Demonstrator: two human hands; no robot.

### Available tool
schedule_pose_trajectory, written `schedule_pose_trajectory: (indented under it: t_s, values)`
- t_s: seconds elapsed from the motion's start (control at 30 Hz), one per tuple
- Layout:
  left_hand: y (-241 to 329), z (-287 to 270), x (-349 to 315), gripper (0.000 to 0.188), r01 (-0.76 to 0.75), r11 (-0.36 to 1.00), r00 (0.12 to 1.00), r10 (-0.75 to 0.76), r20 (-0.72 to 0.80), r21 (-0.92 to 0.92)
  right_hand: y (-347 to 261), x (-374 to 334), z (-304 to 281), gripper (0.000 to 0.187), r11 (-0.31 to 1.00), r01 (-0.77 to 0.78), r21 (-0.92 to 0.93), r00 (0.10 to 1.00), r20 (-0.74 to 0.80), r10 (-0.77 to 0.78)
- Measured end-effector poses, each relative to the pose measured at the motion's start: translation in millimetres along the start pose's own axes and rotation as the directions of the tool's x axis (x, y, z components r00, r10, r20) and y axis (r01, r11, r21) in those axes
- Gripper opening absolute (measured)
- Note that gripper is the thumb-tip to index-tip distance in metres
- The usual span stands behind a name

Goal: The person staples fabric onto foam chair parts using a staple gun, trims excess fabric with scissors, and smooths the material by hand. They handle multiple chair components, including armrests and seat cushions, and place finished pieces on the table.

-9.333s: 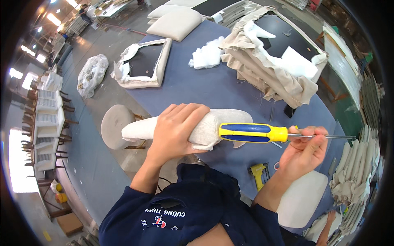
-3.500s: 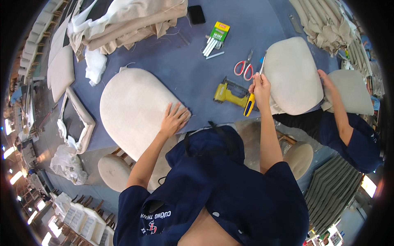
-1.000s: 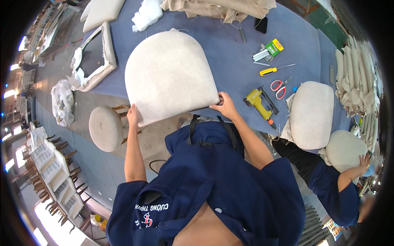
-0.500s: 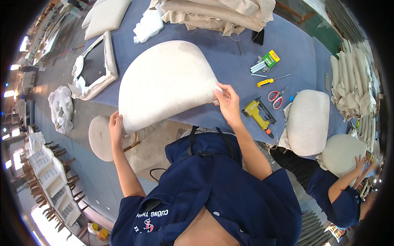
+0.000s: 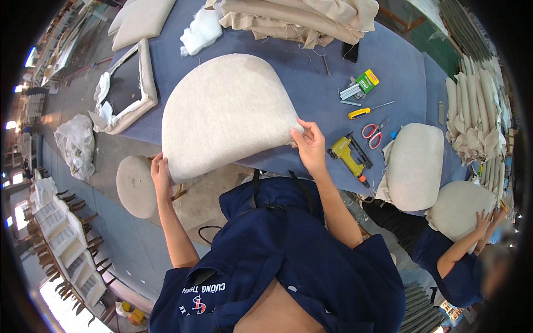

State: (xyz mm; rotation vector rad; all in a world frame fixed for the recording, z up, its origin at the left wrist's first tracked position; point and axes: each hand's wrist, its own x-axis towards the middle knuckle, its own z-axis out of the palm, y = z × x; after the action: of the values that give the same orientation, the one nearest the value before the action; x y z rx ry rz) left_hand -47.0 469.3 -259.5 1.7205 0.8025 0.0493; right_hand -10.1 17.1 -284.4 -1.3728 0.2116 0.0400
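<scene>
A beige fabric-covered seat cushion (image 5: 227, 114), rounded at its far side, lies tilted over the near edge of the blue-covered table (image 5: 311, 83). My left hand (image 5: 160, 172) pinches its near left corner. At the near right corner my right hand (image 5: 309, 143) grips it, thumb on top and fingers partly hidden at the edge. To the right of that hand lies a yellow-green staple gun (image 5: 350, 154). Beyond it are red-handled scissors (image 5: 373, 135), a yellow-handled screwdriver (image 5: 366, 111) and a green and yellow box (image 5: 366, 81) with staple strips.
Folded beige fabric (image 5: 300, 19) is heaped at the back, beside white wadding (image 5: 201, 32). An upturned cushion frame (image 5: 133, 94) sits at the table's left. Another cushion (image 5: 415, 166) lies at the right, where a co-worker's hands (image 5: 483, 222) touch a further cushion (image 5: 462, 208). A round stool (image 5: 136, 187) stands at left.
Both my hands keep their hold on the seat cushion, which has tilted slightly and shifted a little. The co-worker's arms and head have moved.
</scene>
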Motion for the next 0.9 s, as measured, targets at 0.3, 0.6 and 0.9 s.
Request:
schedule_pose_trajectory:
  t_s: [0.3,0.6,0.9]
  values:
    - [2,-6,3,0.044,0.032,0.997,0.999,-0.033,-0.017,-0.066,-15,0,6,0.032,0.991,0.072,0.110,0.996,0.044,-0.077]
    - [12,-1,2,0.044,0.024,0.999,0.999,-0.025,-0.021,-0.035,-19,6,1,0.032,0.997,0.065,0.044,0.997,0.048,-0.067]
    - [14,-3,-2,0.043,0.025,0.998,0.999,-0.027,-0.031,-0.063,-30,3,6,0.053,0.987,0.082,0.138,0.985,0.141,-0.102]
